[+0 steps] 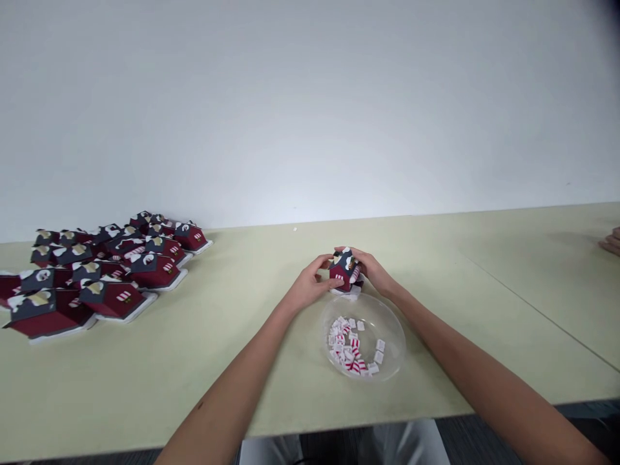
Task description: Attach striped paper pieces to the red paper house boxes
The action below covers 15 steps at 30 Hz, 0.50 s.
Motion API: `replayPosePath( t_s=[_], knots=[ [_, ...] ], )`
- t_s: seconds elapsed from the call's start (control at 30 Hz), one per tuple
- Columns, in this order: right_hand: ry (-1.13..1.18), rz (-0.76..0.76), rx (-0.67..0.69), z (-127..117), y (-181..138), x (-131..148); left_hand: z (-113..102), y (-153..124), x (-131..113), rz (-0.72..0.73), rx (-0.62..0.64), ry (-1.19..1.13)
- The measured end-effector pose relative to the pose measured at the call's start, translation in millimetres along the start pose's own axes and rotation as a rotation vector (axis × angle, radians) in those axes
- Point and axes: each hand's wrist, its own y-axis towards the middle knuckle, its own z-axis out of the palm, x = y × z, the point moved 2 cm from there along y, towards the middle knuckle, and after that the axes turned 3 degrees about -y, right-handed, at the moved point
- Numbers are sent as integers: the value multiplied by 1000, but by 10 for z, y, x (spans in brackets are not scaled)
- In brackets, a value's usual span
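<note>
A small red toy house (pixel 341 274) with a dark, snow-patched roof is held between both hands just beyond the bowl. My left hand (pixel 312 283) grips its left side, thumb across the front wall. Against its right side and roof, my right hand (pixel 372 270) is closed, fingers partly hidden behind the house. A red-and-white striped piece shows at the house's right side. Nearer to me stands a clear plastic bowl (pixel 394 358) with many small white and red-striped pieces (pixel 349 349) in it.
Many similar red houses (pixel 113 300) stand close together on the left of the pale table (pixel 232 361). A wall (pixel 310 110) rises behind the table. At the far right edge, part of another person's hand (pixel 611 242) rests on the table. A seam crosses the tabletop at right.
</note>
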Motion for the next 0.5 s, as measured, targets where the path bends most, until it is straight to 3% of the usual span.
replayPosePath(
  t_s=[0.17, 0.37, 0.5],
  knots=[
    [59, 13, -36, 29, -1, -19, 45, -31, -73, 36, -13, 36],
    [13, 19, -200, 67, 0, -60, 86, -12, -62, 32, 0, 30],
    [-19, -14, -151, 69, 25, -95, 79, -6, -72, 86, -72, 114]
  ],
)
